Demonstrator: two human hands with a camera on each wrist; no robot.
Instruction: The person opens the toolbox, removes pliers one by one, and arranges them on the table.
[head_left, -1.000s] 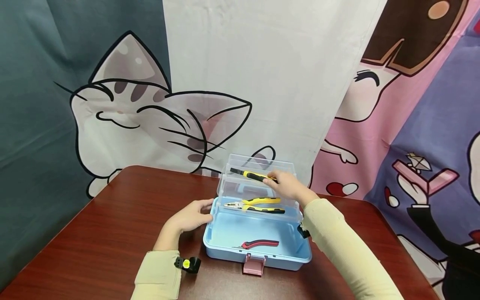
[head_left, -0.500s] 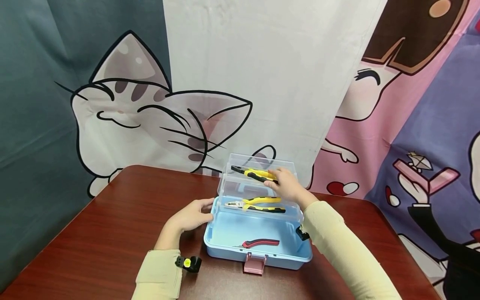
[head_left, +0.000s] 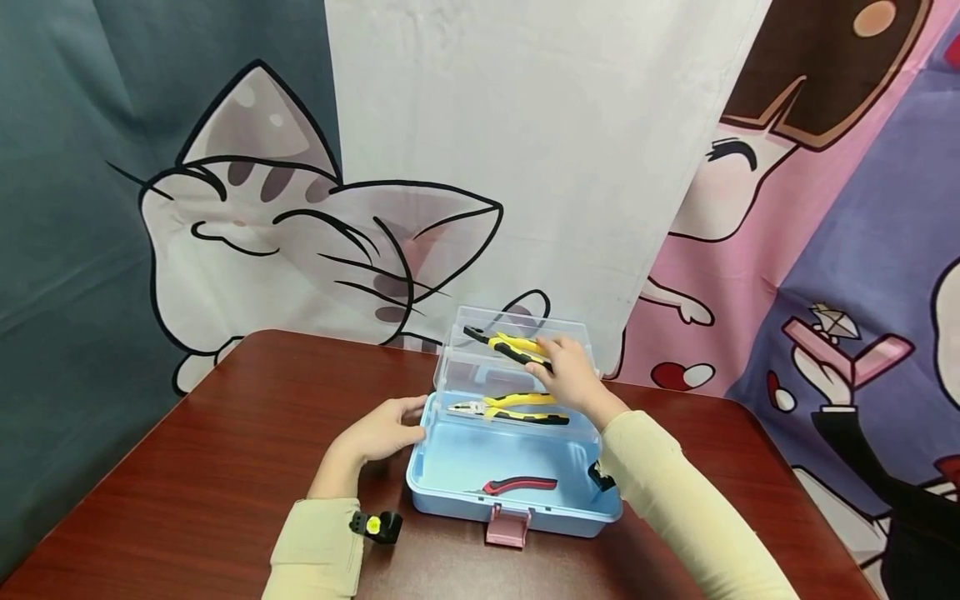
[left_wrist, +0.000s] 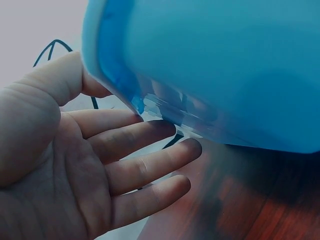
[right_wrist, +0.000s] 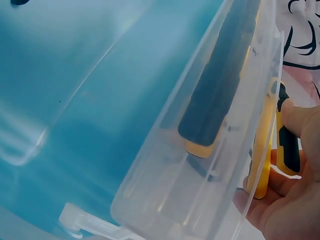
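Observation:
My left hand point(head_left: 382, 432) rests at the left side of a light-blue toolbox point(head_left: 487, 454). In the left wrist view, the thumb and index finger touch near the toolbox corner point(left_wrist: 92, 50), and the other fingers stretch out loosely below. With my right hand point(head_left: 573, 379) I hold pliers point(head_left: 510, 347) by their yellow-and-black handles, over the clear upper tray point(head_left: 573, 329). Their dark head points left and slightly up. In the right wrist view, the handles point(right_wrist: 287, 145) are spread, with fingers around them. Other yellow-and-black pliers point(head_left: 517, 417) lie in the clear lower tray point(head_left: 585, 433).
Red-and-black handled pliers point(head_left: 521, 484) lie on the toolbox floor near its front wall. A pink latch point(head_left: 508, 529) hangs at the front. The box stands on a reddish-brown table point(head_left: 300, 417), with a printed cloth point(head_left: 555, 167) behind it.
The pliers in my right hand have turned, so their handles show spread apart and the head sits slightly higher. My right arm has shifted a little; my left hand stays in place.

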